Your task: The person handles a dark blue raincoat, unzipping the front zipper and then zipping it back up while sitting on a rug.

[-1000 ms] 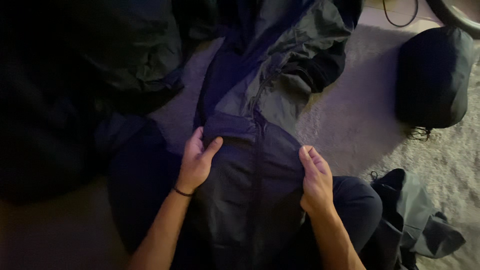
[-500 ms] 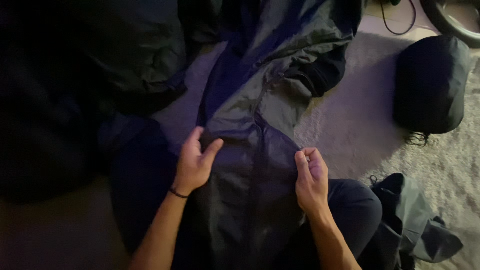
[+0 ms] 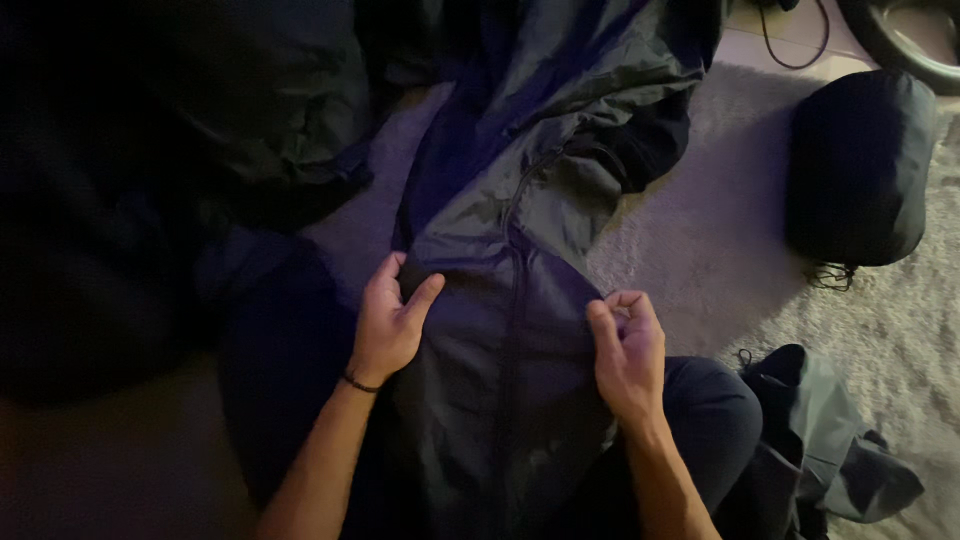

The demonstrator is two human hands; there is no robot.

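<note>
Dim light, view down onto the person's lap and a pale rug.

A dark jacket lies lengthwise over the lap and runs away from the person onto the rug. Its zip runs up the middle, between the two hands. The far end of the jacket is crumpled, with a sleeve or fold turned out to the right.

Left hand: rests on the jacket's left edge, palm down, thumb spread from the fingers. The fingertips curl over the edge of the fabric; whether they pinch it I cannot tell. A thin dark band sits on the wrist.

Right hand: at the jacket's right edge, fingers curled in toward the thumb, apparently pinching a bit of the fabric. The grip itself is too dark to confirm.

Both hands are level with each other, well apart, one on each side of the zip.

Around:
- dark heap of cloth, upper left, near the jacket.
- dark rolled bag on the rug, upper right, well apart from the jacket.
- grey-green garment, crumpled, lower right, just beside the person's right knee.
- black cable on the floor at the top edge.
</note>
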